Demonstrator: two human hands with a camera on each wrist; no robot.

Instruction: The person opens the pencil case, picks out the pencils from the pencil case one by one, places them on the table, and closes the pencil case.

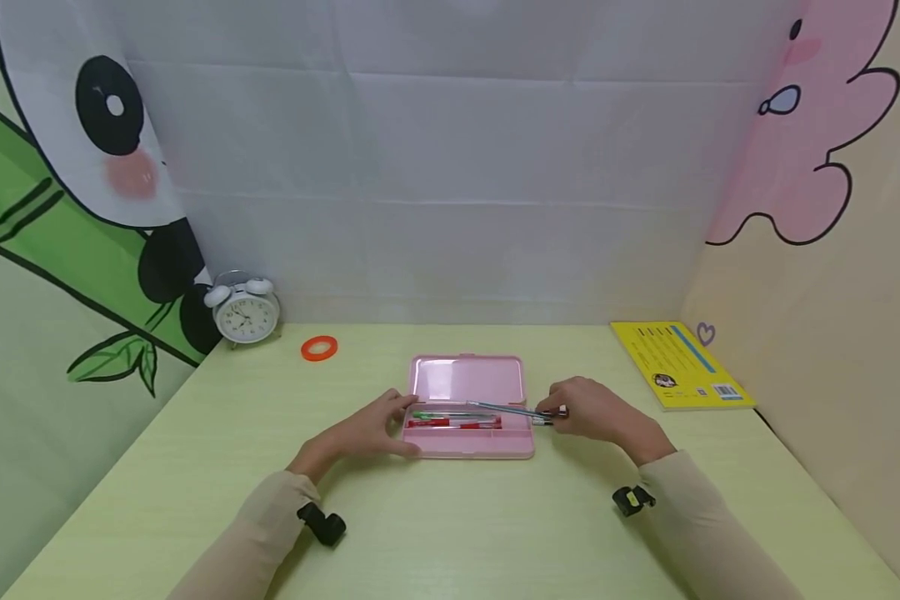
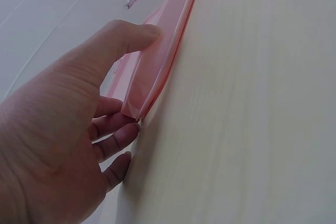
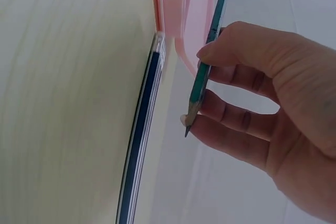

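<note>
A pink pencil case lies with its lid folded back. Its tray holds a red pen and a green-ended pen. My left hand grips the case's left end, thumb on the near edge and fingers at the far side; in the left wrist view the thumb rests on the rim. Between thumb and fingers, my right hand pinches a green pencil near its sharpened point, the eraser end reaching over the tray. Below that hand is a dark blue and white striped thing, kind unclear.
A white alarm clock stands at the back left, and an orange ring lies right of it. At the right, a yellow book lies near the wall. A white cloth hangs behind the table.
</note>
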